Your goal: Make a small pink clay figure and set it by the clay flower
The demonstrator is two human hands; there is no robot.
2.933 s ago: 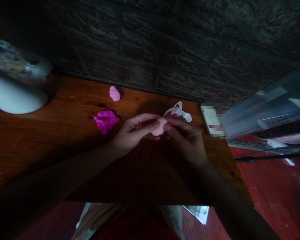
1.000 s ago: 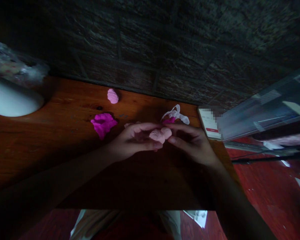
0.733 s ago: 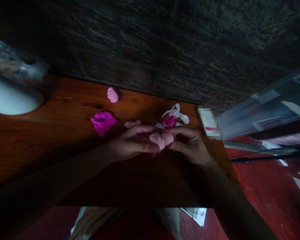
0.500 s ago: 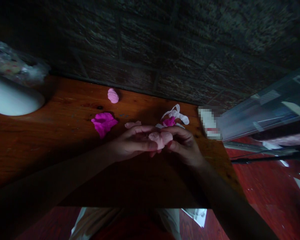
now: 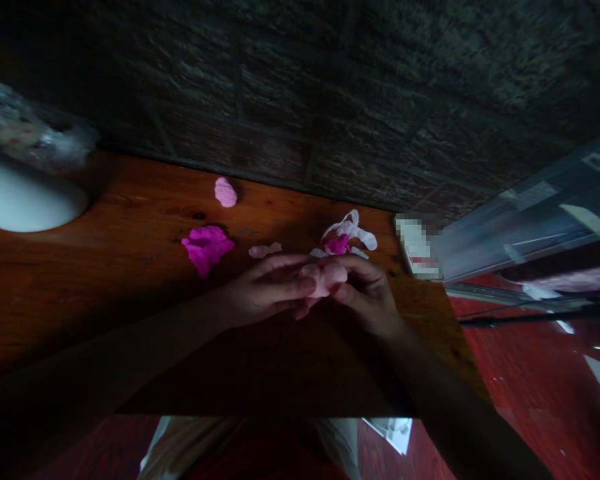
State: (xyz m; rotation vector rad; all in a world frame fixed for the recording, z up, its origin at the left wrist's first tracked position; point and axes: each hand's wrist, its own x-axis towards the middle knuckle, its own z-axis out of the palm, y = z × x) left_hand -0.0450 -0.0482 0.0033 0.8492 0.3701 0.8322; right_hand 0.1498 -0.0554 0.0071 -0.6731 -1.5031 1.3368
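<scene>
Both my hands meet over the middle of a wooden table (image 5: 105,280). My left hand (image 5: 265,290) and my right hand (image 5: 367,290) pinch a pale pink lump of soft clay (image 5: 325,277) between their fingertips. Behind them on the table lie a bright magenta clay piece (image 5: 206,245), a small pale pink ball (image 5: 225,192), a flat pale pink scrap (image 5: 265,250), and a small magenta bit (image 5: 338,245) among white strips (image 5: 355,230).
A white rounded object (image 5: 25,200) with a crumpled clear bag (image 5: 30,130) sits at far left. A dark brick wall (image 5: 330,100) stands behind the table. A small box (image 5: 417,247) and a clear panel (image 5: 530,213) are at right, over red floor (image 5: 530,373).
My hands have drawn a little toward me with the pale pink lump, uncovering the flat pink scrap and the magenta bit behind them. My right fingers have curled tighter around the lump.
</scene>
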